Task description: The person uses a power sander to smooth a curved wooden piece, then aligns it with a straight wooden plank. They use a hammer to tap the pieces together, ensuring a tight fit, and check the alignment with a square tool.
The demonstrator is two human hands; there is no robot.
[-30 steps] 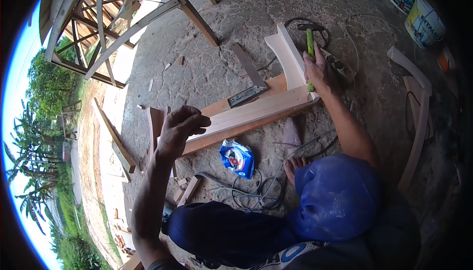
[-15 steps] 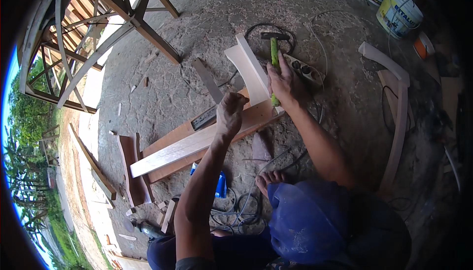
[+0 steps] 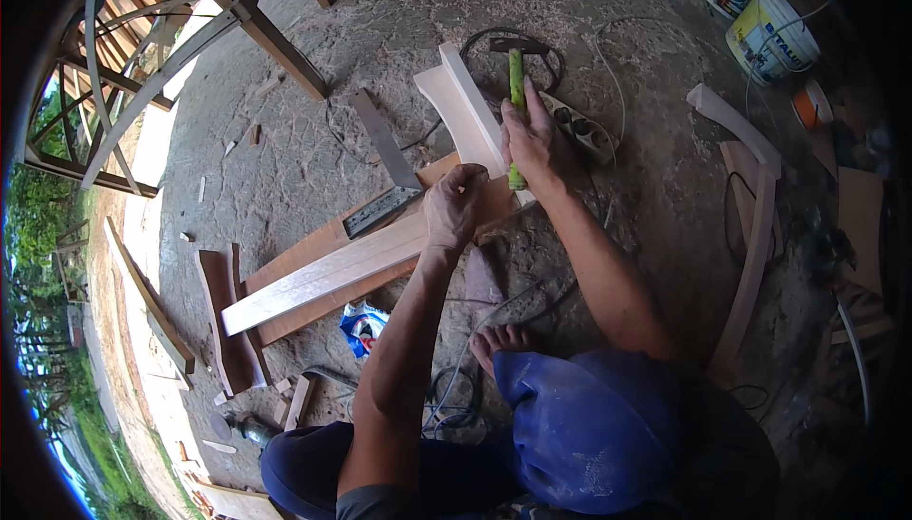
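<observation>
My right hand (image 3: 537, 151) is wrapped round the green handle of a hammer (image 3: 516, 83), its dark head pointing away from me. Beside it, my left hand (image 3: 450, 207) is closed in a pinch over a joint between wooden pieces; whatever the fingertips hold is too small to make out. Under that hand runs a long pale board (image 3: 323, 279), slanting down to the left across a reddish plank. At its far right end, a curved pale wooden piece (image 3: 460, 112) with a raised strip meets it. A carpenter's square (image 3: 385, 145) lies just left of that piece.
Curved reddish wood pieces (image 3: 228, 325) support the board's left end. A blue-and-white packet (image 3: 363, 328), cables and a power strip (image 3: 591, 131) lie nearby. A curved wooden leg (image 3: 750, 254) and buckets (image 3: 771, 36) are to the right; a wooden frame (image 3: 271, 40) stands far left.
My left hand has come down onto the joint, closer to my right hand. The hammer stays in my right hand. The whole view has shifted slightly.
</observation>
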